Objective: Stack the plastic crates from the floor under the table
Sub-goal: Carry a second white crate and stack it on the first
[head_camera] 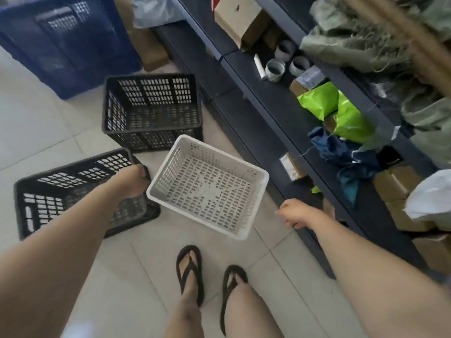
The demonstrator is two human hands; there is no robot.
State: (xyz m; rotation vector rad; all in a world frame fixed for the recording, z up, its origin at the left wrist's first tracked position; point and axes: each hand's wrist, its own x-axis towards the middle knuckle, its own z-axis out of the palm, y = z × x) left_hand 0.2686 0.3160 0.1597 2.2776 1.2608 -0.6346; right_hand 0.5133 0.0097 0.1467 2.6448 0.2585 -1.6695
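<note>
Head view, looking down on pale floor tiles. Three small crates near frame centre: white crate tilted and apparently off the floor, touching the left hand; black crate upright just above it in frame; second black crate at left, tipped onto an edge. Big blue crate at upper left.

Left hand curled over the upper corner rim of the left black crate, fingers hidden behind the rim, so closed on that crate by the look of it; whether it also pinches the white rim cannot be told. Right hand loosely open, holding nothing, hovering beside the shelf edge.

Likely handling: perforated moulded plastic, empty, so light and fairly stiff, a little flexy at the walls. Thickened rims probably the best hold; lattice holes give finger purchase. Smooth plastic, not fragile. Same-size black pair should nest or stack squarely; white one looks smaller.

Dark shelf unit along the right, crowded with boxes, cups, green bags. Tight floor space; sandalled feet close below.
</note>
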